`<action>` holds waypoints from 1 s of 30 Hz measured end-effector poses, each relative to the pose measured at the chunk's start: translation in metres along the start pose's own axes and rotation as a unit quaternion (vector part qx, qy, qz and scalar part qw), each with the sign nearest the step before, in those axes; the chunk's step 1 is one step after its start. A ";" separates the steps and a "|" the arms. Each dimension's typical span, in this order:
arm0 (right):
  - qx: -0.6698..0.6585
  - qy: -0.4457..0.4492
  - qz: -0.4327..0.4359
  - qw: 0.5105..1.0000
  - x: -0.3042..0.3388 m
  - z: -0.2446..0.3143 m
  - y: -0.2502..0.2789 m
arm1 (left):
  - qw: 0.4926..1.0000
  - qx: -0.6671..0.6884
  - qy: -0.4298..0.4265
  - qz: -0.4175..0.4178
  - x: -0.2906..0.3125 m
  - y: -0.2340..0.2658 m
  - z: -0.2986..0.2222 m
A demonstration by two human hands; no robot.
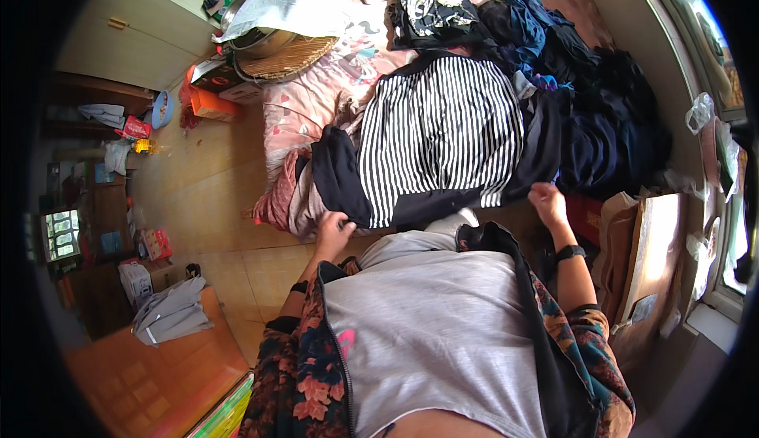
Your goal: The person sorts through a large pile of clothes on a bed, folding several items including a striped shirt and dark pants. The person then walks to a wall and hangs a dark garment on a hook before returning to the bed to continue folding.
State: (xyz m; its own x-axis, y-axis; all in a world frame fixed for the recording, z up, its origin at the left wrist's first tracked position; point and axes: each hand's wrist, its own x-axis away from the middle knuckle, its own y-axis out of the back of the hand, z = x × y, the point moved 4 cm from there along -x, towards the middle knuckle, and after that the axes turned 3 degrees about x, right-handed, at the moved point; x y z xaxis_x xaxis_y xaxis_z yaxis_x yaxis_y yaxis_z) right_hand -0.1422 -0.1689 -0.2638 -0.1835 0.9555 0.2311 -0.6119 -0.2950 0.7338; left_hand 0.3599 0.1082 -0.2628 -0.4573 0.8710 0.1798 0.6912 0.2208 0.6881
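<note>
While you pinch the near hem of the striped top (439,141) on the bed (300,106), keep both corners level and taut.
Left hand (334,228) grips the dark sleeve edge, right hand (545,199) nips the hem; both arms reach forward, dark clothes heaped beyond your right.

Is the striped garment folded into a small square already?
No, the striped garment lies spread flat on the bed, each hand gripping a lower corner.
</note>
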 end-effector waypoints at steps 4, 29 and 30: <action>-0.009 -0.044 -0.152 0.987 -0.051 -0.016 0.027 | 0.975 0.107 0.100 -0.169 -0.018 0.012 0.029; -0.409 -0.186 -0.148 0.881 -0.108 0.005 0.042 | 0.786 0.560 0.224 -0.138 -0.078 0.042 -0.018; -0.417 -0.180 -0.151 0.878 -0.108 0.007 0.040 | 0.777 0.580 0.206 -0.134 -0.078 0.042 -0.024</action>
State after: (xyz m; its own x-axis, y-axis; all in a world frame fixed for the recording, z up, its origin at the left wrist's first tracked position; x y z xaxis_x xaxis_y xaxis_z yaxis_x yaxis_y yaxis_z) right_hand -0.1410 -0.2840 -0.2552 0.2472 0.8807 0.4041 -0.9689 0.2220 0.1089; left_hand 0.4115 0.0387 -0.2306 -0.6468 0.5636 0.5138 0.4699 0.8251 -0.3135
